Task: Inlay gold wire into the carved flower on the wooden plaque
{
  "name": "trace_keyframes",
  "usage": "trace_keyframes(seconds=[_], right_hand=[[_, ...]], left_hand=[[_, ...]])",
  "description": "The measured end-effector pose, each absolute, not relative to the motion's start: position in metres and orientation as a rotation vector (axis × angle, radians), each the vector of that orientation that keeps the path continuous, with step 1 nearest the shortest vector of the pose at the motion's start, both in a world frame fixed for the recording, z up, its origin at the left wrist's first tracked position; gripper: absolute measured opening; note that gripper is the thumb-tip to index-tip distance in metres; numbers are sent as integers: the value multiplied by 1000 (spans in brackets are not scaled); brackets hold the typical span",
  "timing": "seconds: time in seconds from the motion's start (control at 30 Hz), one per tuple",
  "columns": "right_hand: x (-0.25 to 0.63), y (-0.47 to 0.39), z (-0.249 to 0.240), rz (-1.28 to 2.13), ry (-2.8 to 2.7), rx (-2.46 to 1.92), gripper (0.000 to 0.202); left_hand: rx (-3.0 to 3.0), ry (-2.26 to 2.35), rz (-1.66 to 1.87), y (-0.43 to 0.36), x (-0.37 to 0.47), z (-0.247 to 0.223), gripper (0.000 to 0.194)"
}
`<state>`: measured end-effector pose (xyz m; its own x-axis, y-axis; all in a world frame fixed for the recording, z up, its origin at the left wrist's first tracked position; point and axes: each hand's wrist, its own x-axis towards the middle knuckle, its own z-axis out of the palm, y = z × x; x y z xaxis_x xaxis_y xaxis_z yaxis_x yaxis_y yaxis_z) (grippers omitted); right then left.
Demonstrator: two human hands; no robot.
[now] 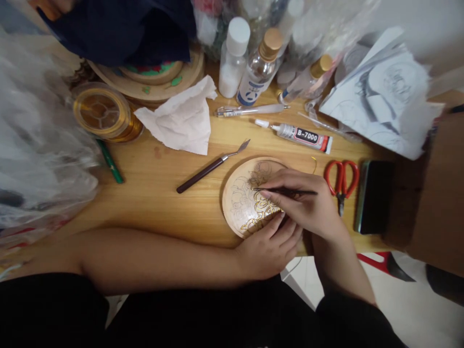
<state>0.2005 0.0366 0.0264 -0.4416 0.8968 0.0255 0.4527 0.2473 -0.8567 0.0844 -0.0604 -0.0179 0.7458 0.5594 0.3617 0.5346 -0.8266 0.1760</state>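
A round wooden plate (232,193) lies near the table's front edge, with a pencilled flower pattern on its face. Gold wire outlines (266,205) follow part of the drawing on the nearer side. My right hand (308,200) pinches slim black tweezers (290,191), their tip over the middle of the pattern. My left hand (270,249) grips the plate's near rim, its fingers curled together just below my right hand. Part of the rim and pattern is hidden under both hands. A palette knife (206,171) with a dark handle lies left of the plate.
Red-handled scissors (340,183) and a dark phone (375,197) lie to the right. Behind the plate are a B-7000 glue tube (302,135), a pen (250,110), bottles (253,77) and a crumpled tissue (184,121). A gold wire spool (105,113) stands at the left, beside plastic bags.
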Motion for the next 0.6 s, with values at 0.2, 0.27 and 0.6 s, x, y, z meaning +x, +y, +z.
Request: trace_keyframes(seconds=[0.2, 0.27, 0.6], right_hand=[[201, 37, 30, 1155, -1941, -1256, 6], [202, 37, 31, 1134, -1937, -1275, 6], [199, 37, 27, 1018, -1965, -1297, 10]], left_hand=[[2887, 897, 629, -61, 85, -19, 40], [2885, 897, 633, -61, 85, -19, 40], [2906, 867, 583, -60, 84, -19, 41]])
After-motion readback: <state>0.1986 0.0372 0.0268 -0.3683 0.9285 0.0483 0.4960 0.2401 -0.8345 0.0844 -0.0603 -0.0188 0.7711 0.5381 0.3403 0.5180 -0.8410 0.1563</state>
